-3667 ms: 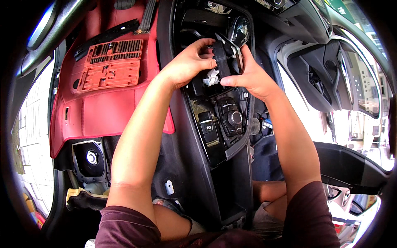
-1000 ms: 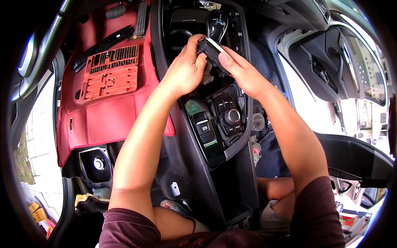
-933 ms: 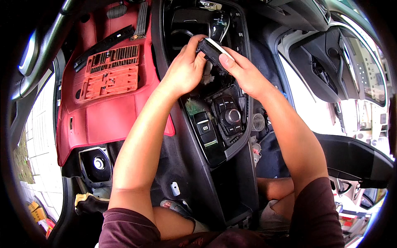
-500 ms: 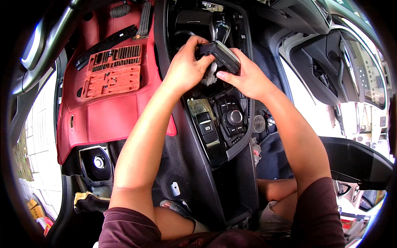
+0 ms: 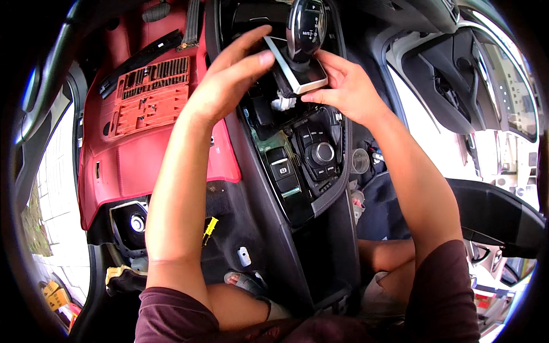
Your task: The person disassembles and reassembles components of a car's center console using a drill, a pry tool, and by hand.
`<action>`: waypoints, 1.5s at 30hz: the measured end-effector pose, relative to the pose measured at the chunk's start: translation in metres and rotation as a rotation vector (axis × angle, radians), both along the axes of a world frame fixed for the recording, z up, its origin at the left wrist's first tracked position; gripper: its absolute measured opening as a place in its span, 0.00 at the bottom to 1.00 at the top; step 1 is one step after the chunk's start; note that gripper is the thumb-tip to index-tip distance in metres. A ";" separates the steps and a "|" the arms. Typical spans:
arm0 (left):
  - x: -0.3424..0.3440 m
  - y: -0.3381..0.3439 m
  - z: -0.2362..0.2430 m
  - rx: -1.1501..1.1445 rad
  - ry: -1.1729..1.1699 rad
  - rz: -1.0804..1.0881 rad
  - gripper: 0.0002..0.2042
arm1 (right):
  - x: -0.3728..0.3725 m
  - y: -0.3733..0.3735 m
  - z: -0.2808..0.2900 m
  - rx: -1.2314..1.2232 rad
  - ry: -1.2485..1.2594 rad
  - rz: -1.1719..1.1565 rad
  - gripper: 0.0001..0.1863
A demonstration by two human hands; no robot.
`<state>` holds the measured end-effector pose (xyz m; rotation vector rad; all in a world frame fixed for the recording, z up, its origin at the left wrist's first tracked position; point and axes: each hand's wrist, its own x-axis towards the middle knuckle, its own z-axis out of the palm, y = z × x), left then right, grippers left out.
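A glossy black gear selector knob [image 5: 306,33] rises from a black trim plate with a silver rim [image 5: 311,86], above the gap in the centre console. The plate is face up and slightly tilted. My right hand [image 5: 351,94] grips its right side, with the thumb on the near corner and the fingers behind. My left hand [image 5: 220,88] is open at the plate's left edge, its fingers stretched and apart. Whether a fingertip touches the rim I cannot tell. Below the plate, a white connector [image 5: 283,104] shows inside the gap.
On the red mat [image 5: 146,166] at left lies an open orange bit case [image 5: 151,97], with a long black trim strip [image 5: 140,63] beyond. Nearer me on the console are a round control dial [image 5: 323,152] and a parking-brake switch [image 5: 283,170]. A yellow tool [image 5: 210,230] rests beside my left forearm.
The knob and plate have turned from a steep tilt to face up, and the knob now stands large in view. My left hand has let go and moved left.
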<state>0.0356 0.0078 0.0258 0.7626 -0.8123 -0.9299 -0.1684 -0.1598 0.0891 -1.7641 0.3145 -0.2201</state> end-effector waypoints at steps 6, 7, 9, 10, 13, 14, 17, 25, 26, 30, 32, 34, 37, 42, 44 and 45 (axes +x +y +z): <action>-0.008 -0.020 0.003 0.203 0.123 0.184 0.26 | 0.000 -0.011 -0.006 0.011 -0.103 -0.081 0.47; -0.010 -0.021 0.003 0.235 0.145 0.221 0.20 | 0.000 -0.011 -0.006 0.030 -0.105 -0.133 0.45; -0.009 -0.019 0.000 0.261 0.253 0.244 0.20 | 0.000 -0.012 -0.011 0.023 -0.137 -0.173 0.39; -0.009 -0.019 -0.002 0.268 0.250 0.261 0.21 | 0.001 -0.013 -0.013 0.019 -0.153 -0.193 0.36; -0.002 -0.019 -0.016 0.339 0.039 0.399 0.23 | 0.004 -0.005 -0.014 0.088 -0.152 -0.342 0.27; 0.004 -0.021 -0.022 0.388 -0.164 0.493 0.23 | 0.005 -0.006 -0.020 0.057 -0.172 -0.339 0.23; 0.005 -0.016 -0.016 0.546 -0.627 0.721 0.23 | 0.006 0.000 -0.018 0.027 -0.156 -0.324 0.19; -0.002 -0.015 -0.007 0.532 -1.014 0.962 0.17 | -0.002 -0.007 -0.019 0.068 -0.234 -0.306 0.15; -0.003 -0.012 -0.010 0.559 -1.025 0.977 0.16 | -0.004 -0.009 -0.021 0.066 -0.248 -0.301 0.15; -0.008 -0.006 -0.009 0.655 -0.923 0.911 0.15 | -0.007 -0.005 -0.022 0.070 -0.276 -0.339 0.09; 0.000 -0.006 -0.023 0.549 -0.878 0.925 0.13 | -0.009 -0.004 -0.021 0.048 -0.273 -0.322 0.06; 0.005 0.001 -0.028 0.590 -0.787 0.901 0.11 | -0.015 -0.002 -0.018 0.023 -0.195 -0.245 0.05; 0.003 0.012 -0.030 0.581 -0.739 0.860 0.07 | -0.015 0.001 -0.016 -0.302 -0.063 -0.072 0.02; -0.004 0.039 -0.032 0.467 -0.810 0.528 0.06 | -0.005 0.007 -0.017 -0.680 -0.059 0.044 0.08; -0.009 0.041 -0.023 0.481 -0.917 0.399 0.07 | -0.002 0.010 -0.019 -0.797 -0.038 0.074 0.09; -0.014 0.038 -0.019 0.483 -0.929 0.382 0.10 | -0.001 0.011 -0.020 -0.854 -0.029 0.089 0.10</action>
